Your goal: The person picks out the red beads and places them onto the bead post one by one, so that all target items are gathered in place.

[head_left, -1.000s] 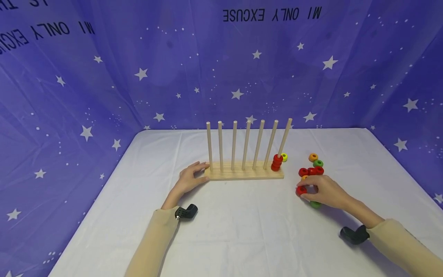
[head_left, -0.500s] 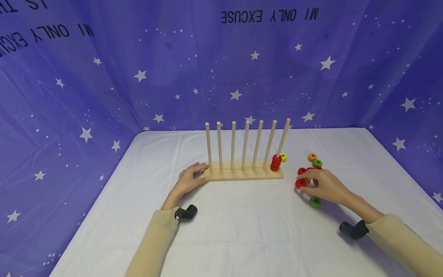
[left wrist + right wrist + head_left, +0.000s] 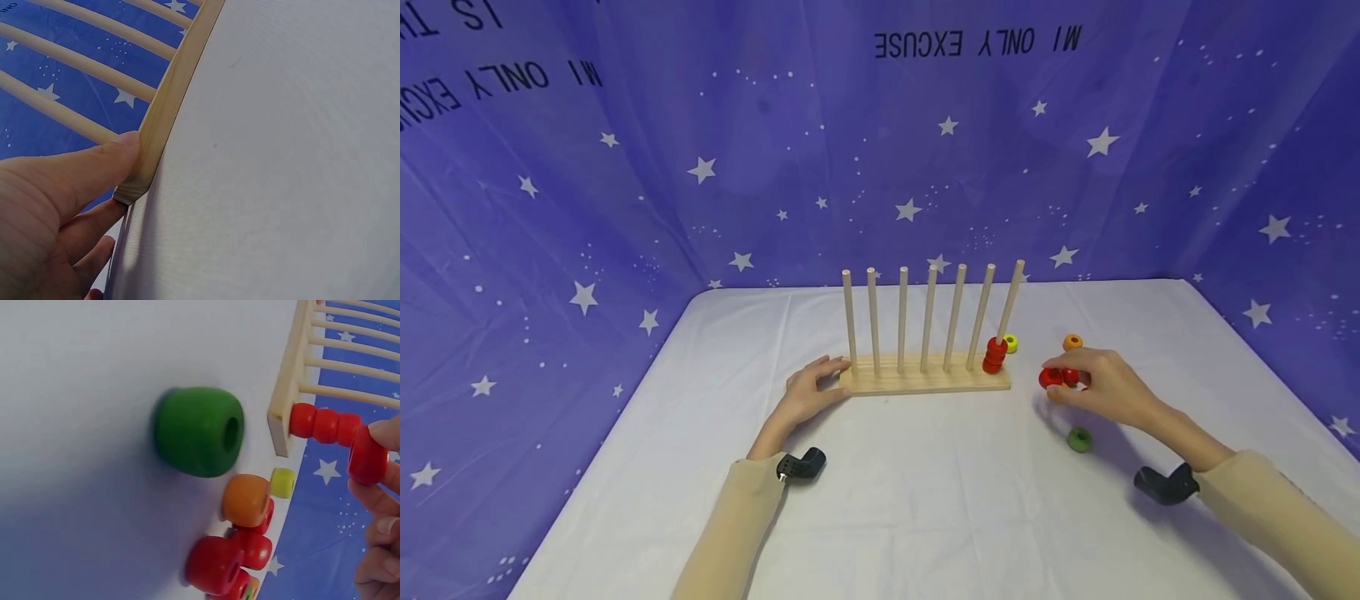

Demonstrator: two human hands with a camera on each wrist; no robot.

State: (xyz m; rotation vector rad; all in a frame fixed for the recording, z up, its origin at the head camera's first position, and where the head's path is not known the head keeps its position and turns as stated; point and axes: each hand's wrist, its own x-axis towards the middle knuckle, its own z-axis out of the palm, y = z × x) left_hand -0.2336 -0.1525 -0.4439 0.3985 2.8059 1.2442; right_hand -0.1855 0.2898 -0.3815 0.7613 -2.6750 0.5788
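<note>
Purple cloth (image 3: 805,167) printed with white stars and dark lettering hangs behind and beside a white-covered tabletop (image 3: 925,492). Both hands are well apart. The left hand (image 3: 808,390) grips the left end of a wooden rack (image 3: 925,383), its thumb pressed on the near edge of the base. The right hand (image 3: 1108,387) pinches a red bead (image 3: 367,455) between thumb and fingers, lifted off the surface to the right of the rack. Seven upright pegs (image 3: 902,321) stand in a row along the base, and three red beads (image 3: 994,357) are stacked at the foot of the rightmost one. Just beyond that peg lies a yellow bead (image 3: 1011,343). Under and around the right hand sit loose red beads (image 3: 214,565), partly hidden in the head view, with an orange bead (image 3: 247,500) touching the group. Nearer, on its own, is a green bead (image 3: 1079,440); another orange one lies on the far side of the right hand. Beige sleeves (image 3: 730,517) cover both forearms, and a black wrist camera (image 3: 801,464) sits at each cuff.
</note>
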